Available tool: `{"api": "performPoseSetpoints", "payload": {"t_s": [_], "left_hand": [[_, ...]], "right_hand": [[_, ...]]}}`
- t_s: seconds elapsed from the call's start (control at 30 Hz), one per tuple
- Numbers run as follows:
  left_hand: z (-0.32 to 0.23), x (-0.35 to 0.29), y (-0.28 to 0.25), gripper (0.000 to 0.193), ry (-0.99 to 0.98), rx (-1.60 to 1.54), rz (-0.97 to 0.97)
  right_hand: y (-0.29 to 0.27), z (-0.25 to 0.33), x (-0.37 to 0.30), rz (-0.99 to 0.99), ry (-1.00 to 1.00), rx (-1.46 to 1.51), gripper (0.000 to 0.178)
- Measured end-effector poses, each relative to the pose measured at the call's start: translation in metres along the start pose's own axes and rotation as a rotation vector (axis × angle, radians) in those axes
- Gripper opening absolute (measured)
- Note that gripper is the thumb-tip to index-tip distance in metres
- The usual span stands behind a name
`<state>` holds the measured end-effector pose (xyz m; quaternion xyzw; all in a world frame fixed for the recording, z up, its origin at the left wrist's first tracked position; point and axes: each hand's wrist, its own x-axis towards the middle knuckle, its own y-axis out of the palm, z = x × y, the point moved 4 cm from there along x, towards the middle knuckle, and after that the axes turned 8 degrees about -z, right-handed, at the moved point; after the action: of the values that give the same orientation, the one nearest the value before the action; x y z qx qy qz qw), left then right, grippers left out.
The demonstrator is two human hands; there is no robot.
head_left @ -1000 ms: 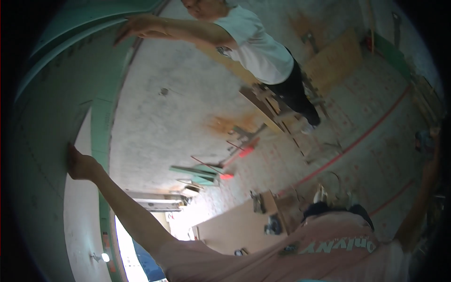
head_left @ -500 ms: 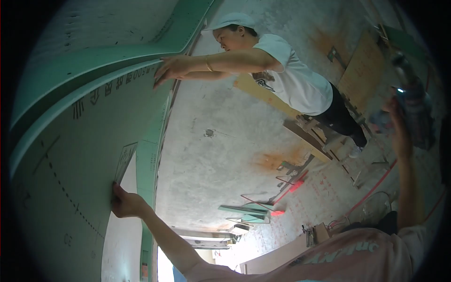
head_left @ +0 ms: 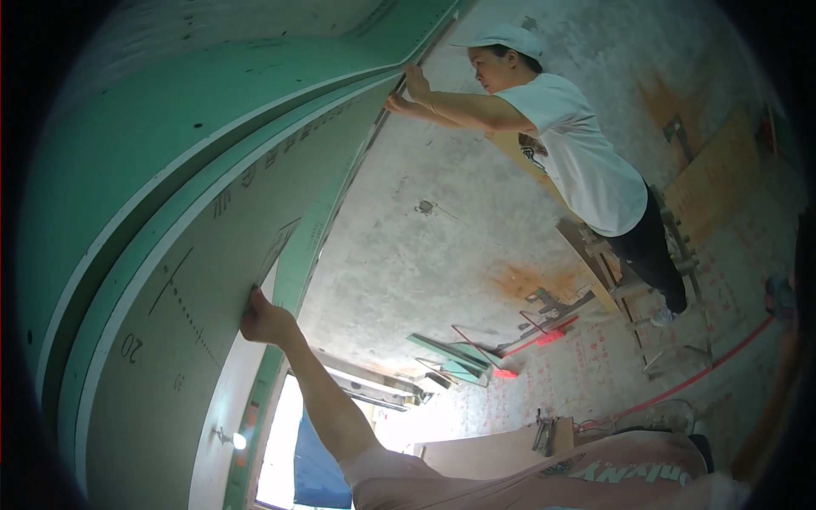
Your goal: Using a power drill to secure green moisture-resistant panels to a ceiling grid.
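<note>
Fingers of the left hand [head_left: 265, 319] lie flat and closed together against the lower edge of a green drywall panel [head_left: 170, 280], pressing it upward; they grip nothing, only bear on the board's face beside a cut-out corner. The panel fills the left of the view, raised overhead against a second green board [head_left: 127, 127] further left, with a seam running between them. The right hand [head_left: 778, 297] shows only as a blur at the far right edge; whether its fingers are open or closed cannot be told, nor what it carries. At the far end of the panel a co-worker [head_left: 578, 161] in a white shirt and pale cap stands on a wooden trestle [head_left: 646, 280], both hands [head_left: 410, 92] set against the board's far edge. Judged from the picture, the panel is lifted and held in position by two people. A dotted line and pencil marks cross its near face; no screw heads can be made out there, so fixing appears still to do. Below, green offcuts [head_left: 450, 353] and a red tool [head_left: 544, 338] lie on the concrete floor [head_left: 442, 255].
</note>
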<state>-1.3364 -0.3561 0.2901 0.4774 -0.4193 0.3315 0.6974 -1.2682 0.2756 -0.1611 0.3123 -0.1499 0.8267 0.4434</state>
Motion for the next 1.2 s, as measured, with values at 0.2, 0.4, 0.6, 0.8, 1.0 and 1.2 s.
{"api": "performPoseSetpoints", "payload": {"t_s": [0.2, 0.4, 0.6, 0.8, 1.0, 1.2], "left_hand": [[-0.007, 0.004, -0.004, 0.023, -0.049, -0.050, 0.016], [-0.008, 0.004, 0.005, 0.026, -0.045, -0.047, -0.052], [-0.010, 0.002, 0.001, 0.027, -0.036, -0.064, -0.074], [-0.015, 0.020, -0.015, 0.024, -0.026, -0.061, -0.089], [0.009, 0.003, -0.014, 0.032, -0.105, 0.059, -0.114], [-0.005, 0.008, -0.012, 0.024, -0.072, 0.146, 0.011]], "right_hand": [[0.157, 0.006, -0.039, 0.311, -0.093, -0.010, 0.033], [0.255, 0.168, -0.009, 0.510, 0.089, 0.826, 0.036], [0.326, 0.248, 0.007, 0.347, 0.155, 1.156, 0.019], [0.316, 0.205, 0.020, 0.341, 0.117, 0.845, 0.029], [0.299, 0.144, 0.030, 0.359, 0.157, 0.913, 0.028], [0.301, 0.161, 0.035, 0.478, 0.267, 1.047, 0.018]]}}
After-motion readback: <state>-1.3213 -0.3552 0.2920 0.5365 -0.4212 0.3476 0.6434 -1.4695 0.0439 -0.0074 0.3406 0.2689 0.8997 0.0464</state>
